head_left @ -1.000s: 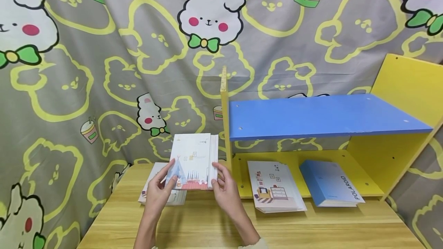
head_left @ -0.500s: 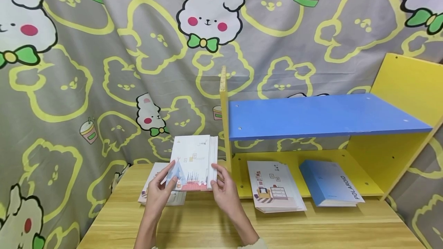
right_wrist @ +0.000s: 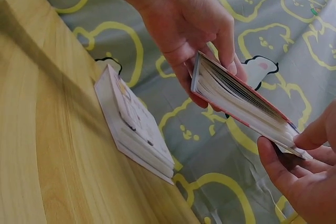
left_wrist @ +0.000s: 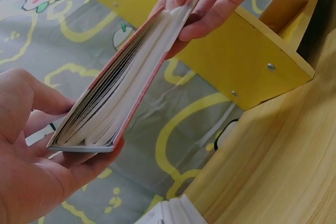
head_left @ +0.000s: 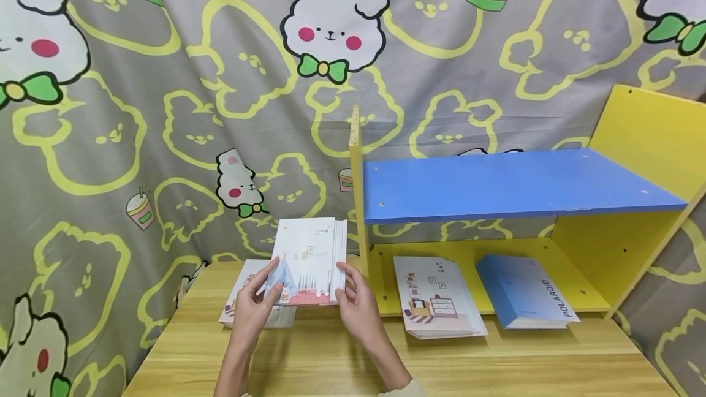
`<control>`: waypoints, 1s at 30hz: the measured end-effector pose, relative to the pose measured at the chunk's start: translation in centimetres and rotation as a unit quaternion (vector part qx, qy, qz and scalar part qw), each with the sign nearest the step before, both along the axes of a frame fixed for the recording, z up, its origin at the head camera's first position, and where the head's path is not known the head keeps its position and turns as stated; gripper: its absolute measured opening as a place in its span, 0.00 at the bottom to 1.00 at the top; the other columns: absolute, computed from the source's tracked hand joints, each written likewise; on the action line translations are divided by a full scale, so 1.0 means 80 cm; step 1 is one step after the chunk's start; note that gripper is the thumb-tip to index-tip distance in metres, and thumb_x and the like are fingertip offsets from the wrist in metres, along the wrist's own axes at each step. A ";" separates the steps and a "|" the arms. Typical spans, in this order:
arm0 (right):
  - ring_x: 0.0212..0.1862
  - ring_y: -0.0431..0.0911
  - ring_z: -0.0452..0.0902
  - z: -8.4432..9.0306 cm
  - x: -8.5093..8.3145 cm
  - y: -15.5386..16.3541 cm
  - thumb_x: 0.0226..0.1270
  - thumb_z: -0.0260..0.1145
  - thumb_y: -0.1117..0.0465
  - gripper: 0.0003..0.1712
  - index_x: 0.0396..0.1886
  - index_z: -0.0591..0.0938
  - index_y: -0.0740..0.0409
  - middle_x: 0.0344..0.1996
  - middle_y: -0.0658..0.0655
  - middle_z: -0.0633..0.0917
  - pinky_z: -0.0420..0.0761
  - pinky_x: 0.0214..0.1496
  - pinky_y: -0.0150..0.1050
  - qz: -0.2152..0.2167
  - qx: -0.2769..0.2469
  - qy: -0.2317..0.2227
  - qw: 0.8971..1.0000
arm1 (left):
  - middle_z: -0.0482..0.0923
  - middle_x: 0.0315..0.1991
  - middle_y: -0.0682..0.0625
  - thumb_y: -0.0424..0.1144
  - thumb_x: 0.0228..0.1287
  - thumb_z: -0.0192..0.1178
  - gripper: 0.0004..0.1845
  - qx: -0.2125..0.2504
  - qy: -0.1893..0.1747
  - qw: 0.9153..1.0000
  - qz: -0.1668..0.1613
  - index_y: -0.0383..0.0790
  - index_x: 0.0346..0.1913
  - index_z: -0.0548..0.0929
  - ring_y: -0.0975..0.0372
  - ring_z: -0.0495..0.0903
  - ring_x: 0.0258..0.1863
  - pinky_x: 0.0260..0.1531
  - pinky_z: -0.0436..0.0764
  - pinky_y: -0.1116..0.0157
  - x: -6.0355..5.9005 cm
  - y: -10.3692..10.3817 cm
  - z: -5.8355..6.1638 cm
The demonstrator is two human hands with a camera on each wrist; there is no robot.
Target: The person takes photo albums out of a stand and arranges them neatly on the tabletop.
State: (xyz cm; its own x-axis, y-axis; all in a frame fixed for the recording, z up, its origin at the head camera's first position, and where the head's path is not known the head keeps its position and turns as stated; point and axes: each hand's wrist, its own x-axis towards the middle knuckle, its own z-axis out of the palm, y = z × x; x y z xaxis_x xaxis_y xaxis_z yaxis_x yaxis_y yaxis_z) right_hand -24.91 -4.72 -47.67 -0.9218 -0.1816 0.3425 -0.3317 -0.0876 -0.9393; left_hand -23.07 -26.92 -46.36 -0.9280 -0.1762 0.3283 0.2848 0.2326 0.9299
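Observation:
Both hands hold a thin white illustrated notebook [head_left: 307, 261] up above the wooden table [head_left: 309, 360]. My left hand [head_left: 255, 300] grips its lower left corner, thumb on the cover. My right hand [head_left: 357, 299] pinches its lower right edge. In the left wrist view the notebook [left_wrist: 121, 87] shows edge-on with its pages slightly fanned, my left hand [left_wrist: 37, 145] under it. In the right wrist view the notebook [right_wrist: 244, 106] spans between my left hand [right_wrist: 194, 40] and my right hand [right_wrist: 299, 171].
A second white notebook [head_left: 250, 305] lies flat on the table under my hands, also seen as the flat notebook [right_wrist: 137, 127]. A yellow shelf unit [head_left: 634, 139] with a blue board [head_left: 513, 182] stands at right, holding a patterned notebook [head_left: 438, 302] and a blue Polaroid book [head_left: 524, 290]. A cartoon cloth [head_left: 165, 109] hangs behind.
The notebook has sunk very slightly in both hands; otherwise the hands and the other things stay where they were.

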 end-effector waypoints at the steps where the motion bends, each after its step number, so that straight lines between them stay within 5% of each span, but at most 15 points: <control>1: 0.73 0.67 0.62 0.000 0.000 0.000 0.72 0.55 0.77 0.31 0.74 0.69 0.61 0.76 0.66 0.64 0.85 0.37 0.32 0.000 0.001 -0.003 1.000 | 0.64 0.76 0.43 0.26 0.74 0.58 0.26 0.000 -0.001 1.000 0.000 0.37 0.73 0.73 0.67 0.70 0.64 0.50 0.77 0.79 0.000 0.000 0.000; 9: 0.73 0.69 0.62 -0.005 -0.002 -0.001 0.72 0.55 0.77 0.32 0.74 0.69 0.62 0.76 0.68 0.63 0.85 0.53 0.35 -0.004 0.009 0.000 1.000 | 0.65 0.75 0.43 0.27 0.73 0.59 0.26 -0.002 -0.010 1.000 0.005 0.37 0.73 0.73 0.66 0.70 0.65 0.51 0.77 0.79 -0.002 0.000 -0.003; 16: 0.73 0.68 0.62 -0.007 -0.002 -0.001 0.72 0.55 0.77 0.32 0.74 0.69 0.60 0.77 0.67 0.63 0.86 0.42 0.34 -0.005 0.010 -0.016 1.000 | 0.65 0.75 0.42 0.28 0.74 0.59 0.26 -0.007 -0.017 1.000 0.007 0.37 0.73 0.73 0.58 0.68 0.68 0.52 0.75 0.80 -0.003 0.000 -0.005; 23: 0.72 0.68 0.64 -0.009 -0.004 -0.002 0.71 0.54 0.78 0.32 0.74 0.68 0.61 0.76 0.68 0.62 0.87 0.39 0.35 -0.001 0.009 -0.013 1.000 | 0.64 0.76 0.42 0.29 0.74 0.59 0.26 -0.011 -0.025 1.000 0.006 0.38 0.73 0.73 0.69 0.70 0.63 0.50 0.76 0.79 -0.003 -0.001 -0.006; 30: 0.73 0.67 0.63 -0.011 -0.004 -0.003 0.72 0.55 0.76 0.31 0.74 0.69 0.61 0.76 0.68 0.63 0.81 0.59 0.38 -0.005 0.021 -0.014 1.000 | 0.65 0.75 0.42 0.29 0.74 0.60 0.26 -0.006 -0.032 0.999 0.006 0.38 0.73 0.73 0.70 0.73 0.60 0.48 0.78 0.78 -0.003 -0.002 -0.008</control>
State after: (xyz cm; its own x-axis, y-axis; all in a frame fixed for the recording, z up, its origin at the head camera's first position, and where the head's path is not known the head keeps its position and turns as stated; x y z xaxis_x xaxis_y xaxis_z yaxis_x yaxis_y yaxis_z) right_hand -25.26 -4.97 -48.56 -0.9325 -0.1861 0.3096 -0.3067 -0.0453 -0.9507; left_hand -23.33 -27.05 -47.01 -0.9449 -0.1845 0.2702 0.2216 0.2467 0.9434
